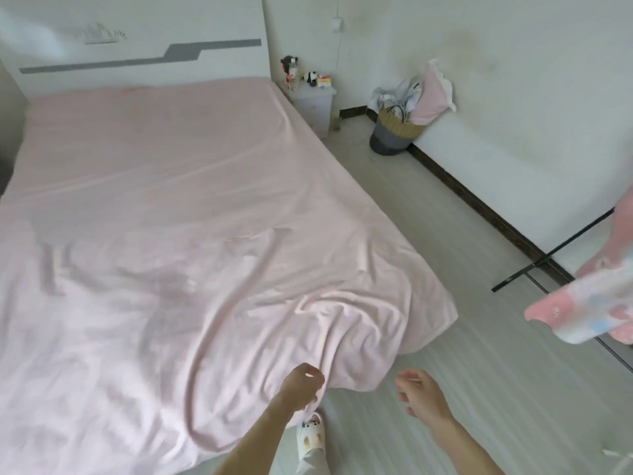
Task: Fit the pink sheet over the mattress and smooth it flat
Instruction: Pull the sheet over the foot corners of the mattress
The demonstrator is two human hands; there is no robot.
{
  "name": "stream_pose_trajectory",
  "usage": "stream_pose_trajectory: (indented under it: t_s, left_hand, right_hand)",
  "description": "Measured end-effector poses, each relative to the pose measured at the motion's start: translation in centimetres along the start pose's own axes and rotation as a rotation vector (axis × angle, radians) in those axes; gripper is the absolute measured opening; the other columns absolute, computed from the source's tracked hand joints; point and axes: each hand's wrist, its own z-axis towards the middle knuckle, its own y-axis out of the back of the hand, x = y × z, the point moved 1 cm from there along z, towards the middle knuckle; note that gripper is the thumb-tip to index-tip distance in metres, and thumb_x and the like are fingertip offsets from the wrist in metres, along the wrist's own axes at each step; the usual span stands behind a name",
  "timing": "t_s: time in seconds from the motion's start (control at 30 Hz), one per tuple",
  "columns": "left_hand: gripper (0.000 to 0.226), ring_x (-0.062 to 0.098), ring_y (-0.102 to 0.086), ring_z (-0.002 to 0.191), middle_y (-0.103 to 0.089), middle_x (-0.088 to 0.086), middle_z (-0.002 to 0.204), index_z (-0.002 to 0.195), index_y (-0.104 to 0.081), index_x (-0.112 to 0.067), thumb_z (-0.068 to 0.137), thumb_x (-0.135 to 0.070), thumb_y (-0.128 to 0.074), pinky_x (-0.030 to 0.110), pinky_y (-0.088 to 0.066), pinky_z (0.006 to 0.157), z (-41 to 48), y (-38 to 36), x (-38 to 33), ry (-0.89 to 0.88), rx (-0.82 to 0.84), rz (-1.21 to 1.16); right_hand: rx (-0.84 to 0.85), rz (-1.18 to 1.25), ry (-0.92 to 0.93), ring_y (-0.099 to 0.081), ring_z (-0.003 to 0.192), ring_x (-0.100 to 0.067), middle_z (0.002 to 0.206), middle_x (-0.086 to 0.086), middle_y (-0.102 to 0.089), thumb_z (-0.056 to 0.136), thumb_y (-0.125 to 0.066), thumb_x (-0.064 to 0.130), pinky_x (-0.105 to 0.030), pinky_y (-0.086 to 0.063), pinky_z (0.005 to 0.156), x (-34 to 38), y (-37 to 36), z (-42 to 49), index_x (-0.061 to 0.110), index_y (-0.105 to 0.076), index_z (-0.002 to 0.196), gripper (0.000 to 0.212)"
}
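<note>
The pink sheet [154, 200] is spread over the hidden mattress across the left and centre of the frame, heaped in folds at the lower-centre corner. Its edge there is gripped by the left hand [303, 385], while the right hand [423, 394] is held loosely curled and empty at lower right. Pulled from one side only, the sheet could be dragged askew and creased.

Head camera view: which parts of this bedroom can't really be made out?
Mattress: head view, wholly hidden under the pink sheet.
Bed's left side: cut off by the picture's edge.
Trinkets on the nightstand: too small to identify.
Patterned cloth at right: blurred, cut by the edge.
</note>
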Motion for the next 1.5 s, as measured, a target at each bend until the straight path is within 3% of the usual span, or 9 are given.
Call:
stream_pose_trajectory:
  t_s: [0.47, 0.63, 0.7, 0.87, 1.03, 1.13, 1.23, 1.4, 1.5]
  left_hand:
    - [0.025, 0.017, -0.059, 0.069, -0.064, 0.0, 0.089, 0.084, -0.06, -0.022, 0.086, -0.007, -0.04, 0.014, -0.034, 0.042, 12.6, -2.3, -16.5, -0.004, -0.149, 0.072]
    - [0.011, 0.027, -0.067, 0.089, -0.071, 0.004, 0.097, 0.085, -0.063, -0.025, 0.089, -0.019, -0.055, 0.032, -0.053, 0.084, 17.4, -6.8, -12.2, 0.143, -0.339, -0.078]
    - [0.003, 0.025, -0.068, 0.089, -0.071, 0.004, 0.095, 0.089, -0.062, -0.026, 0.087, -0.028, -0.06, 0.032, -0.054, 0.082, 18.6, -10.7, -8.7, 0.24, -0.369, -0.125]
    - [0.035, 0.021, -0.055, 0.102, -0.061, 0.01, 0.124, 0.119, -0.055, -0.009, 0.09, -0.026, -0.066, 0.031, -0.044, 0.094, 23.0, -21.2, -3.7, 0.428, -0.385, -0.215]
    - [0.076, 0.027, -0.043, 0.132, -0.048, 0.009, 0.137, 0.145, -0.034, -0.007, 0.087, -0.044, -0.067, 0.034, -0.036, 0.103, 28.6, -24.1, -3.9, 0.4, -0.496, -0.248]
    - [0.044, 0.031, -0.058, 0.114, -0.064, 0.006, 0.109, 0.115, -0.057, -0.006, 0.089, -0.041, -0.066, 0.034, -0.045, 0.088, 31.4, -23.9, -4.5, 0.349, -0.64, -0.32]
    - [0.027, 0.031, -0.064, 0.092, -0.071, 0.006, 0.091, 0.09, -0.064, -0.01, 0.097, -0.034, -0.053, 0.038, -0.05, 0.077, 32.8, -24.6, -3.4, 0.284, -0.674, -0.209]
    - [0.029, 0.027, -0.064, 0.08, -0.069, 0.005, 0.08, 0.075, -0.064, -0.016, 0.092, -0.032, -0.046, 0.041, -0.053, 0.077, 32.2, -25.6, -2.6, 0.175, -0.757, -0.219]
    - [0.034, 0.029, -0.066, 0.088, -0.07, 0.009, 0.101, 0.092, -0.063, -0.015, 0.098, -0.042, -0.043, 0.044, -0.054, 0.077, 32.0, -26.2, -1.7, 0.306, -0.706, -0.483]
  right_hand:
    - [0.078, -0.048, -0.036, -0.069, 0.092, -0.027, 0.094, -0.007, -0.07, 0.091, -0.063, 0.022, -0.035, -0.05, 0.073, 10.3, 10.8, 21.6, 0.014, -0.06, 0.102, 0.014]
    - [0.26, -0.167, -0.045, -0.07, 0.088, -0.024, 0.089, -0.006, -0.071, 0.091, -0.062, 0.024, -0.036, -0.052, 0.077, 7.2, 11.1, 30.4, 0.015, -0.06, 0.1, 0.012]
    - [0.318, -0.185, -0.095, -0.069, 0.08, -0.021, 0.089, -0.006, -0.07, 0.093, -0.06, 0.022, -0.031, -0.049, 0.068, 4.6, 10.7, 33.3, 0.014, -0.062, 0.098, 0.01]
    - [0.337, -0.113, -0.362, -0.067, 0.082, -0.025, 0.106, -0.008, -0.062, 0.095, -0.061, 0.026, -0.032, -0.047, 0.066, -3.2, 10.6, 40.9, 0.007, -0.061, 0.106, 0.022]
    - [0.283, 0.177, -0.517, -0.066, 0.083, -0.024, 0.098, -0.001, -0.055, 0.092, -0.068, 0.026, -0.032, -0.051, 0.063, -7.0, 9.1, 46.8, 0.012, -0.054, 0.111, 0.028]
    - [0.2, 0.382, -0.538, -0.062, 0.078, -0.016, 0.093, -0.004, -0.058, 0.093, -0.067, 0.025, -0.022, -0.056, 0.05, -8.6, 8.6, 49.2, 0.008, -0.056, 0.101, 0.021]
    - [0.103, 0.316, -0.505, -0.054, 0.065, -0.017, 0.08, -0.008, -0.06, 0.098, -0.058, 0.016, -0.017, -0.048, 0.035, -11.4, 8.9, 50.9, -0.001, -0.059, 0.093, 0.018]
    - [0.077, 0.186, -0.305, -0.055, 0.057, -0.018, 0.069, -0.008, -0.057, 0.101, -0.049, 0.016, -0.021, -0.048, 0.04, -12.2, 10.0, 51.4, 0.007, -0.054, 0.075, 0.028]
    - [0.028, 0.081, -0.159, -0.059, 0.052, -0.019, 0.066, -0.011, -0.063, 0.1, -0.048, 0.02, -0.027, -0.05, 0.049, -12.8, 11.9, 50.9, 0.011, -0.056, 0.086, 0.019]
